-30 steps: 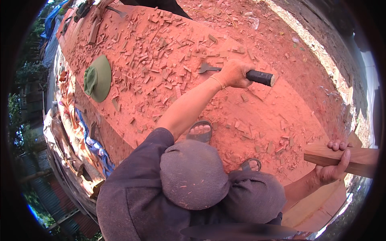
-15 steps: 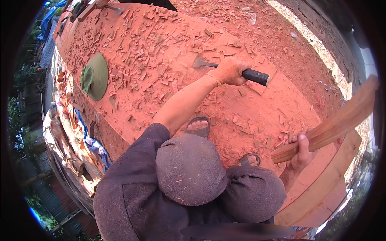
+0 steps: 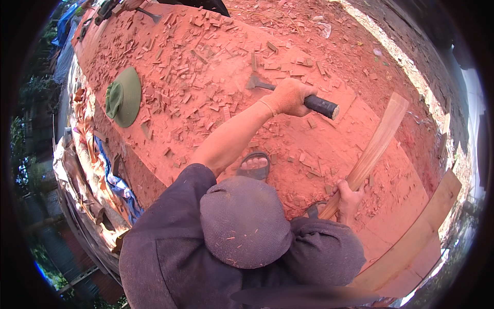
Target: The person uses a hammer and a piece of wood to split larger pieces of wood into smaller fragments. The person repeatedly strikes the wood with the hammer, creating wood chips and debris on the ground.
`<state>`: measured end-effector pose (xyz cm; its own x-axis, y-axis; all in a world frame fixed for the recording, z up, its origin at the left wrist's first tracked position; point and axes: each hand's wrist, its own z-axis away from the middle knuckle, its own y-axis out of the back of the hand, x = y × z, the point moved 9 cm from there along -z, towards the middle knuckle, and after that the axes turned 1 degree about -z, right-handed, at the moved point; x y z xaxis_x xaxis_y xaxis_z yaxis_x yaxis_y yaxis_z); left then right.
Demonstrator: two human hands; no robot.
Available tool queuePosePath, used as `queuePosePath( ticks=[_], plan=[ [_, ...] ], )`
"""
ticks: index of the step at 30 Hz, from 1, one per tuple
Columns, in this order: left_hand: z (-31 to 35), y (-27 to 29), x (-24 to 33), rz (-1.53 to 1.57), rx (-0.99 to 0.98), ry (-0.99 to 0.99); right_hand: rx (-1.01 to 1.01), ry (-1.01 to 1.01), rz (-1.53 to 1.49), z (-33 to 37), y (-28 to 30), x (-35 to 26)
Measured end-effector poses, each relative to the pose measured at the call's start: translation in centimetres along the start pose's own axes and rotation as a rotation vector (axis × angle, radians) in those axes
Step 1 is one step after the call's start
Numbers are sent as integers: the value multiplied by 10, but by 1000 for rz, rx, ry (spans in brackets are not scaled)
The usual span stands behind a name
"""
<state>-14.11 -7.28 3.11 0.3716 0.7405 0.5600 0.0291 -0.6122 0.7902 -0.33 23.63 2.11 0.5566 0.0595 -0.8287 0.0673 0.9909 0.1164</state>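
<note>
My left hand [image 3: 292, 98] is wrapped round the black-wrapped handle of a hatchet-like tool [image 3: 320, 106]. Its flared metal blade points left, over the chip-strewn red board [image 3: 221, 139]. On the right, my right hand [image 3: 351, 198] grips a long, slightly curved piece of reddish-brown wood [image 3: 378, 136] near its lower end. That piece slants up and to the right, its far end away from me. A sandalled foot [image 3: 254, 166] shows between my arms, partly hidden by my knee.
A green brimmed hat [image 3: 124, 98] lies on the left of the board. Wood chips [image 3: 195, 56] are scattered widely. Another flared-blade tool [image 3: 150, 15] is at the far left. A plank [image 3: 411, 242] rests at the right, and crumpled cloth and sheeting [image 3: 92, 175] line the left edge.
The wood piece has swung from the far right toward the middle and now stands steeper. My right hand has moved left with it. My left hand and the tool have shifted slightly left and down.
</note>
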Motion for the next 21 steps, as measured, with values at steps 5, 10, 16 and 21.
queuePosePath(
  ticks=[5, 10, 16, 21],
  plan=[
    [0, 2, 9, 29, -72, -77, 110, 118, -161, 4, 23, -39],
    [-15, 27, -8, 162, 79, -25, 132, 301, -291, 6, 37, -121],
    [-16, 35, -15, 212, 89, 17, 43, 526, -453, 3, -26, -140],
    [-15, 36, -12, 144, 188, -28, -99, 237, 376, -28, -75, -42]
  ],
)
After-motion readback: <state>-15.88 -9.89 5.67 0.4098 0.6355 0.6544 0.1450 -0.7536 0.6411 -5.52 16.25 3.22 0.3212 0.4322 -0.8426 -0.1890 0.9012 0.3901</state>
